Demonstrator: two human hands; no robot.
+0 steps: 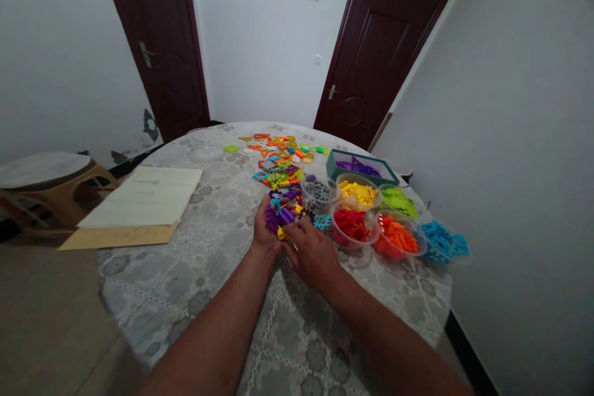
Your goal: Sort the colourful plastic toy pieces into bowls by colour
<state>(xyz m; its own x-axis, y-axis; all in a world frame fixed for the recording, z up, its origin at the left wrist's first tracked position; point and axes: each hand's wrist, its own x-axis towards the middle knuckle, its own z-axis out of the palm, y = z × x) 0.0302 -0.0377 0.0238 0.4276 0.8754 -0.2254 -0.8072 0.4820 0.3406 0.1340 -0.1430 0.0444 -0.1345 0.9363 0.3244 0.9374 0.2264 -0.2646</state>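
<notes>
My left hand [264, 232] cups several plastic building pieces [284, 216], mostly purple with some yellow and blue. Fingers of my right hand [313, 253] close over the same handful at a yellow piece [282, 233]. Whether that yellow piece is pinched or only touched is partly hidden by the fingers. Just beyond my hands lies a loose pile of mixed pieces [281, 176] in orange, green, blue and purple. A light blue lattice piece [322, 221] rests on the cloth right of my hands.
Clear bowls stand to the right, holding grey pieces [320, 193], yellow pieces [357, 192], red pieces [352, 224], orange pieces [396, 235], green pieces [399, 201] and blue pieces [443, 241]. Behind them is a dark green box [333, 167]. Paper sheets [143, 195] lie left on the patterned tablecloth [185, 297].
</notes>
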